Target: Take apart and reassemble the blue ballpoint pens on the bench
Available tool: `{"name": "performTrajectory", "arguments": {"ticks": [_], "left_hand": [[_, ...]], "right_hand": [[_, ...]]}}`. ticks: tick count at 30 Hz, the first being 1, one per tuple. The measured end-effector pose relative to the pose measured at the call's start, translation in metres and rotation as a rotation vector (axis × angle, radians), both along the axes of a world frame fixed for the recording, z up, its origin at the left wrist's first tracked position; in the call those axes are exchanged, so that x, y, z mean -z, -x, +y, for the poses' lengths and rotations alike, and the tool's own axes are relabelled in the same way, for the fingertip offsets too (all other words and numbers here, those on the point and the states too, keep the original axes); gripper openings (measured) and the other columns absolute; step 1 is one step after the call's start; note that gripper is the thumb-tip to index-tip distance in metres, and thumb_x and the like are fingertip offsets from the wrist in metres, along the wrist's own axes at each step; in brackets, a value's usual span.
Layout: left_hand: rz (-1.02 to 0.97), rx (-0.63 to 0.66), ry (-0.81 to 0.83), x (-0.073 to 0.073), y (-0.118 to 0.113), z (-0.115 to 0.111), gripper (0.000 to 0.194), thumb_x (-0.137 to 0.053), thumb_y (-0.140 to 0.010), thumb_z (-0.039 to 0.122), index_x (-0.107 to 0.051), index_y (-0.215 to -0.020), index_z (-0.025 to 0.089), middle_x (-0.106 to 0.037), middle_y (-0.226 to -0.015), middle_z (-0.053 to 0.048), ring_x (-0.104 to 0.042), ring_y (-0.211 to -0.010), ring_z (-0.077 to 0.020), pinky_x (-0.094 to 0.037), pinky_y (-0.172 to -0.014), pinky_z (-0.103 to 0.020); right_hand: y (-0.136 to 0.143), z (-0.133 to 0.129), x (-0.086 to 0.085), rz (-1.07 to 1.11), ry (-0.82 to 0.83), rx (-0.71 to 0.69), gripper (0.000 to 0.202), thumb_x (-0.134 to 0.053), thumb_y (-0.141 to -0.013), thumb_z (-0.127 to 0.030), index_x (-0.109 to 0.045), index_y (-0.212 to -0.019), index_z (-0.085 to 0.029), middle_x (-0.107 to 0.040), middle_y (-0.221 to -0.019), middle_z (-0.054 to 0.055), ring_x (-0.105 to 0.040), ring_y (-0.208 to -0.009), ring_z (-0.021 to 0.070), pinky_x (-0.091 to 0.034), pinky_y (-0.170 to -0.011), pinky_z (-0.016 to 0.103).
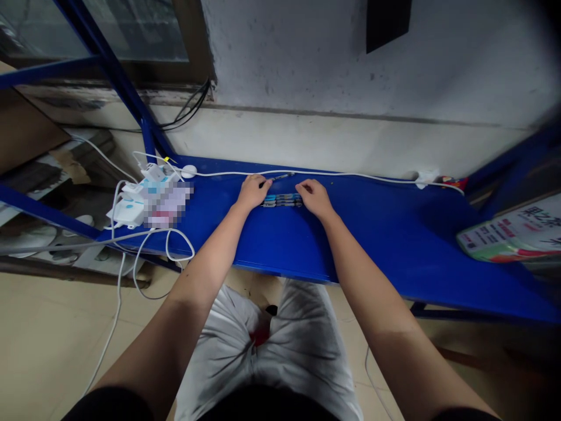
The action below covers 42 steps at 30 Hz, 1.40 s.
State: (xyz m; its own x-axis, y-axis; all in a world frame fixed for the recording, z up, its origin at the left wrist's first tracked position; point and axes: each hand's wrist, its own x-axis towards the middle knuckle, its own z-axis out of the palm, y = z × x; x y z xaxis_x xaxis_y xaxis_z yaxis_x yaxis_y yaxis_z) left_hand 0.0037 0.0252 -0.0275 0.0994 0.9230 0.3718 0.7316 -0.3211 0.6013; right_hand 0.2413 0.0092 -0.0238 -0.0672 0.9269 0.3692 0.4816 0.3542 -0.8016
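Observation:
Several slim pens lie side by side in a row on the blue shelf. Another dark pen lies slanted just behind the row, its left end at the fingers of my left hand. Those fingers are closed around that end. At the right end of the row is my right hand, its fingers curled and pressed together beside the pen tips. Whether anything small is between them cannot be made out.
White boxes and adapters with tangled cables sit on the left. A white cable runs along the back edge by the wall. A large printed container stands at the right, and blue posts rise left.

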Motion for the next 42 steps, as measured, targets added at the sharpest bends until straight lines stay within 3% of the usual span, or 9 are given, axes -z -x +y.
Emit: {"name": "performTrajectory", "arguments": {"ticks": [7,12,14,17,21,27,31,37,42], "left_hand": [[0.004,0.002,0.028,-0.002,-0.002,-0.002,0.029,-0.060,-0.099,0.042,-0.081,-0.104,0.022,-0.077,-0.124,-0.012,-0.060,-0.128,-0.0347,-0.041,-0.114,-0.053],[-0.109,0.038,-0.062,-0.007,0.000,-0.004,0.010,-0.068,-0.089,0.019,-0.077,-0.086,0.020,-0.079,-0.104,-0.010,-0.067,-0.107,-0.0292,-0.047,-0.104,-0.045],[-0.205,0.021,-0.106,-0.011,-0.001,-0.006,0.012,-0.067,-0.085,0.011,-0.074,-0.084,0.021,-0.077,-0.096,-0.008,-0.067,-0.098,-0.0257,-0.050,-0.097,-0.042],[-0.435,0.017,-0.128,-0.017,-0.007,-0.009,0.010,-0.068,-0.086,0.012,-0.073,-0.086,0.022,-0.075,-0.087,-0.004,-0.067,-0.085,-0.0204,-0.052,-0.087,-0.036],[-0.794,0.113,0.022,-0.022,-0.023,-0.011,0.002,-0.073,-0.088,0.020,-0.072,-0.087,0.019,-0.066,-0.065,0.001,-0.066,-0.069,-0.0166,-0.054,-0.076,-0.031],[-1.176,0.301,0.184,-0.031,-0.032,-0.016,0.012,-0.080,-0.087,0.024,-0.070,-0.088,0.017,-0.063,-0.066,0.002,-0.068,-0.070,-0.0137,-0.057,-0.078,-0.030],[-1.252,0.355,0.318,-0.043,-0.028,-0.023,0.008,-0.078,-0.091,0.022,-0.072,-0.095,0.018,-0.064,-0.075,-0.001,-0.064,-0.070,-0.0112,-0.053,-0.069,-0.026],[-1.268,0.483,0.453,-0.057,-0.024,-0.037,0.023,-0.074,-0.092,0.022,-0.074,-0.115,0.021,-0.075,-0.123,-0.011,-0.046,-0.054,-0.0049,-0.036,-0.047,-0.023],[-1.291,0.474,0.461,-0.055,-0.026,-0.037,0.011,-0.075,-0.093,0.026,-0.071,-0.100,0.020,-0.076,-0.113,-0.007,-0.036,-0.044,-0.0012,-0.028,-0.041,-0.022]], "right_hand": [[0.002,-0.002,-0.002,-0.028,-0.032,0.023,0.024,-0.061,-0.090,-0.041,-0.070,-0.082,-0.021,-0.066,-0.088,0.006,-0.060,-0.082,0.0222,-0.051,-0.086,0.040],[-0.001,0.001,-0.001,-0.037,-0.037,0.045,0.023,-0.060,-0.090,-0.040,-0.069,-0.083,-0.020,-0.067,-0.088,0.007,-0.062,-0.083,0.0233,-0.053,-0.087,0.042],[-0.001,0.003,0.001,-0.013,-0.032,0.043,0.023,-0.060,-0.090,-0.041,-0.069,-0.084,-0.020,-0.069,-0.090,0.008,-0.064,-0.085,0.0241,-0.054,-0.089,0.043],[-0.001,0.006,0.003,0.076,-0.034,0.022,0.024,-0.065,-0.088,-0.042,-0.070,-0.097,-0.021,-0.072,-0.102,0.011,-0.067,-0.095,0.0263,-0.056,-0.092,0.046],[0.001,0.004,-0.003,0.191,-0.081,-0.013,0.049,-0.076,-0.081,-0.042,-0.067,-0.125,-0.023,-0.071,-0.128,0.015,-0.066,-0.116,0.0297,-0.055,-0.099,0.048],[0.004,-0.013,-0.024,0.128,-0.031,-0.168,0.032,-0.067,-0.087,-0.046,-0.078,-0.102,-0.020,-0.076,-0.092,0.007,-0.067,-0.085,0.0238,-0.053,-0.082,0.040],[0.008,-0.025,-0.037,0.235,0.138,-0.269,0.034,-0.068,-0.087,-0.051,-0.077,-0.092,-0.019,-0.052,-0.056,-0.003,-0.043,-0.054,0.0137,-0.035,-0.056,0.030],[0.016,-0.038,-0.051,0.588,0.514,-0.564,0.034,-0.073,-0.085,-0.051,-0.069,-0.089,-0.018,-0.024,-0.052,-0.012,-0.016,-0.046,0.0076,-0.017,-0.048,0.027],[0.019,-0.038,-0.049,0.635,0.550,-0.580,0.037,-0.076,-0.084,-0.054,-0.064,-0.087,-0.020,-0.021,-0.053,-0.013,-0.012,-0.046,0.0065,-0.013,-0.047,0.026]]}}
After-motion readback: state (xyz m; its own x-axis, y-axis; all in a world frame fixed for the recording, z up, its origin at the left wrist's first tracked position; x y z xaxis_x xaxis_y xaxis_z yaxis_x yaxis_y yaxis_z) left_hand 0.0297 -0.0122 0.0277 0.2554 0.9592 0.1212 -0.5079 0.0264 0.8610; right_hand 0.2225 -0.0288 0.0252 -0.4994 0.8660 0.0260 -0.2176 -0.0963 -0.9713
